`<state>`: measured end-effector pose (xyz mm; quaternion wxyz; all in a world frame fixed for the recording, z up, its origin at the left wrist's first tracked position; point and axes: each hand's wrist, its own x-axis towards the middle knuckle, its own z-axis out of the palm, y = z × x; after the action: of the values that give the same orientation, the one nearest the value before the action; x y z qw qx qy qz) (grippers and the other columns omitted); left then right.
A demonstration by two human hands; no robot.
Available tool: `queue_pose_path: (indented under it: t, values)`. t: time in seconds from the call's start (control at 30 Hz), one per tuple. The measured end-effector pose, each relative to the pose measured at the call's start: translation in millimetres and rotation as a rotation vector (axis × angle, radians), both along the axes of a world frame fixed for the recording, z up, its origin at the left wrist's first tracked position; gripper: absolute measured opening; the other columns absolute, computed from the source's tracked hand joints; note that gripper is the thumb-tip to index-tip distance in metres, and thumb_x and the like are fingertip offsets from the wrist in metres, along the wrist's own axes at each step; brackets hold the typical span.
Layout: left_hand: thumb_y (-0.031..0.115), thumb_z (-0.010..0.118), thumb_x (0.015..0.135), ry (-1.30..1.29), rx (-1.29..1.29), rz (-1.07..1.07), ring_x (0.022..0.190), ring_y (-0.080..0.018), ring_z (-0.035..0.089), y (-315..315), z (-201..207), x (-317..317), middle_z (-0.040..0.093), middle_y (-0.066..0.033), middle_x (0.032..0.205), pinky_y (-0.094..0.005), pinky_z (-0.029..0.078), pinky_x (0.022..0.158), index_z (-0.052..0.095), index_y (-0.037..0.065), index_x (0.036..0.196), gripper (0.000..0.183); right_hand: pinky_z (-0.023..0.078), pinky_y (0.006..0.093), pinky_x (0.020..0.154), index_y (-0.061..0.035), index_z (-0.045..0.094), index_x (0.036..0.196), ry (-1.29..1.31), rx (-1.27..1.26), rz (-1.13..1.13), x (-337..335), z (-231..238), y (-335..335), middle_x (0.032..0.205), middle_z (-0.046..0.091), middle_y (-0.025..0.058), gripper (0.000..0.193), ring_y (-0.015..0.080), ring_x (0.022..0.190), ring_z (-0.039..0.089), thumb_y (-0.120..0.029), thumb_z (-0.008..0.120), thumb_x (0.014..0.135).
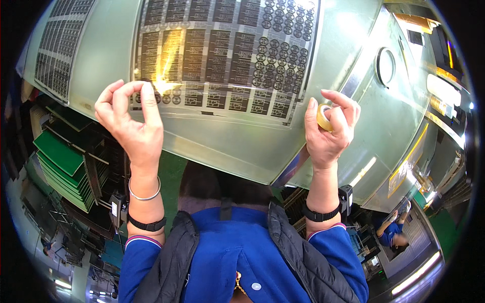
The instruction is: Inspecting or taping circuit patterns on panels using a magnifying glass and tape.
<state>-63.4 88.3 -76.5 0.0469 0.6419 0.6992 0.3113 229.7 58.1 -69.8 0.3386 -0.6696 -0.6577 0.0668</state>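
A printed sheet of film [222, 55] with dark rectangles and rings lies on the pale green tabletop [217, 146]. Over its lower left corner, my left hand [132, 118] is closed in a pinch of thumb and forefinger. My right hand [331, 129], by the lower right corner, grips a roll of yellowish clear tape [324, 117]. A faint see-through band, seemingly tape drawn off the roll, spans between both hands across the film's lower part. Its ends at the fingers are hard to make out.
Another printed film [63, 45] lies at the far left. Below the table's left edge stands a rack of green boards [63, 156]. At right are a dark ring [386, 66] on a glassy surface and, farther off, another person [391, 235] in blue.
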Motion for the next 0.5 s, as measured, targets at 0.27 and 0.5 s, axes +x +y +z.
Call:
queue_pose_path:
  t: [0.27,0.5]
  values:
    - [0.007,0.070,0.082,-0.108,0.041,0.059,0.105,-0.0271,0.052,1.5,-1.4,-8.1,0.054,-0.0120,0.106,-0.0385,0.038,0.094,0.065,0.008,0.105,0.023,0.046,0.0347,0.082,-0.0035,0.040,0.060,-0.152,-0.025,0.195,-9.5,15.5,13.5,0.097,0.072,0.0051,0.030,0.0248,0.089,0.062,0.011,0.066,0.068]
    - [0.019,0.056,0.094,0.153,-0.161,-0.372,0.133,-0.0329,0.041,-24.8,10.4,-0.5,0.045,-0.0212,0.142,-0.0444,0.027,0.112,0.047,-0.004,0.135,0.048,0.047,0.0343,0.083,-0.0016,0.048,0.063,-0.128,-0.067,0.183,-10.2,13.7,13.0,0.097,0.072,0.0043,0.022,0.0245,0.090,0.062,0.012,0.065,0.067]
